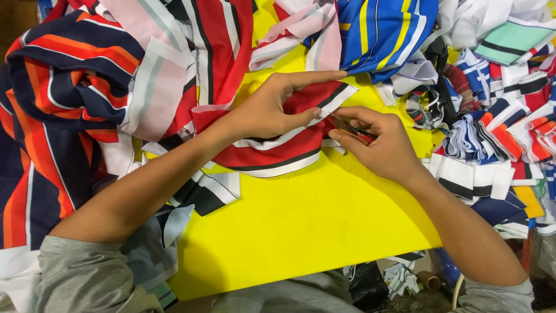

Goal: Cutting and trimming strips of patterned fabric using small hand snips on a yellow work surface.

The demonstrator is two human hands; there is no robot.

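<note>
On yellow counter (301, 226), centre: red striped fabric piece (278, 145), pinned under left hand (272, 110), fingers spread flat. Right hand (379, 145), fingers pinching small red-handled snips (356, 131) at its 3 o'clock edge. Striped fabric heaps (87, 87) at 9 and 3 o'clock.

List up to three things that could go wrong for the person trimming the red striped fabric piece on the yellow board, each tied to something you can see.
1. The left hand pins the red striped fabric piece with its thumb right beside the small red-handled snips in the right hand; a slip might nick it.
2. The fabric lies bunched, so a blade may catch a hidden layer.
3. The stack of striped collar pieces crowds the yellow board and could slide under the cut.
</note>
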